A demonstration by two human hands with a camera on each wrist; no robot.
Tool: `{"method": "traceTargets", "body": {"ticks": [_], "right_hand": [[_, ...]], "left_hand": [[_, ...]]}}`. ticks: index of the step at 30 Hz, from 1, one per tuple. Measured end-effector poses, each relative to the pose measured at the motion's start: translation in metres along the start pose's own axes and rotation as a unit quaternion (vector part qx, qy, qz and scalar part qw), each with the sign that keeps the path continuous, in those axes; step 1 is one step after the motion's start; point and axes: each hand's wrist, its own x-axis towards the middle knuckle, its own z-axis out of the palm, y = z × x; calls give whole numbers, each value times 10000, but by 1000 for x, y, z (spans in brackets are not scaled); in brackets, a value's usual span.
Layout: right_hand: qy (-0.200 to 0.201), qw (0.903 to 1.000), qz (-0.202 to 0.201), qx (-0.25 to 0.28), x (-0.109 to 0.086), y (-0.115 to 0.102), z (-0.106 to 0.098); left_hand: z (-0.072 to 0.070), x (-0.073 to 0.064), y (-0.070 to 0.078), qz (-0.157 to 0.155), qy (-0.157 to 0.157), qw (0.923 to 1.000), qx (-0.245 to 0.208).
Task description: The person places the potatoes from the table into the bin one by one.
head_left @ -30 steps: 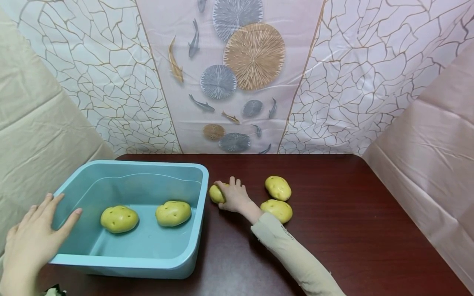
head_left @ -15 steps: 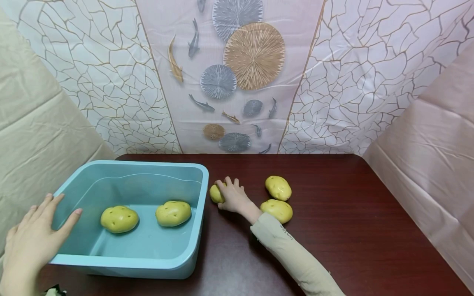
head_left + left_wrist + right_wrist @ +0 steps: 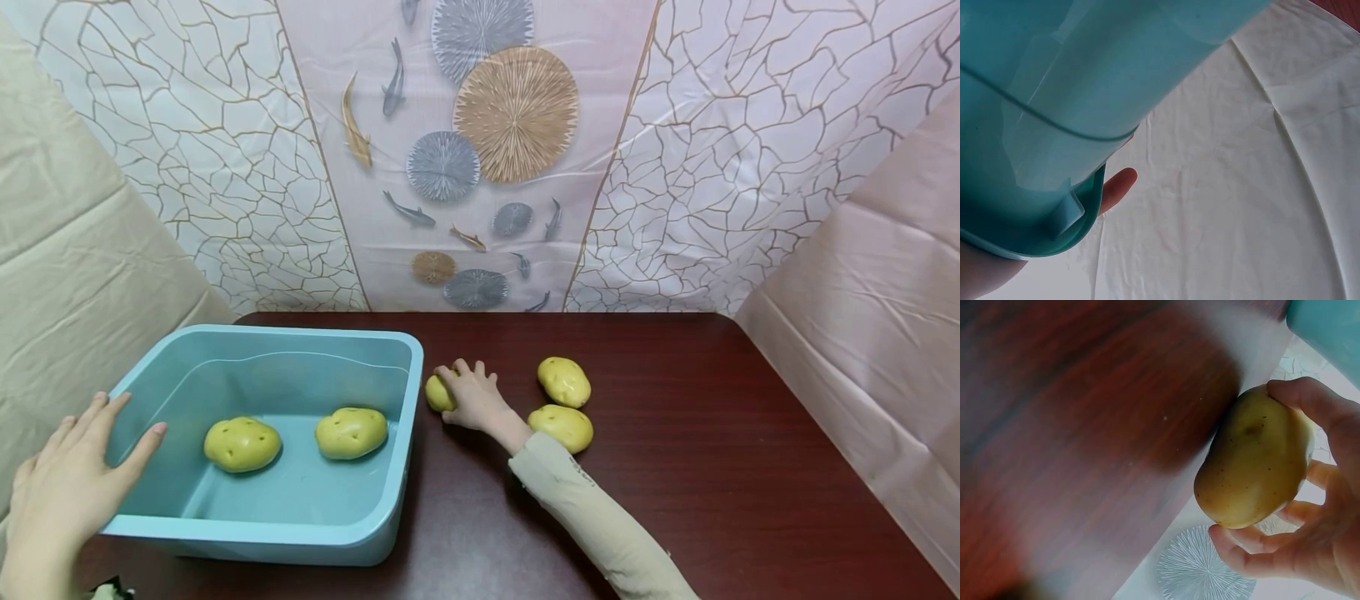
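The held potato (image 3: 1254,459), its long axis slanting from upper right to lower left in the right wrist view, is just beside the blue bin (image 3: 247,531), grasped by the right hand (image 3: 477,402); the left hand (image 3: 71,479) rests, fingers extended, on the bin's rim. Inside lie two potatoes (image 3: 242,444); another pair (image 3: 564,382) lies on the red-brown table (image 3: 712,442), before patterned cloth (image 3: 480,225).

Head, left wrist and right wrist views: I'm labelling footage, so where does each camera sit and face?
Head: head-worn, facing forward-down at tub and table; left hand, right hand, right sleeve show.
Left wrist: worn there, facing tub and pale cloth; parts of that hand show.
Right wrist: worn there, facing a potato; fingers hold it.
Head and right wrist share that potato.
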Motion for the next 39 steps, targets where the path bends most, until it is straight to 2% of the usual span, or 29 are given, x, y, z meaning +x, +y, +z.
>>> {"method": "traceTargets", "body": {"ticks": [7,24,39], "right_hand": [[-60,9998,79,-163,-3,2,-3],[33,9998,102,-145,-6,2,-10],[106,9997,167,-127,-11,6,-14]], "left_hand": [[0,1,0,-25,-27,10000,24],[1,2,-1,-124,-55,9999,65],[1,1,0,-28,-31,10000,20]]}}
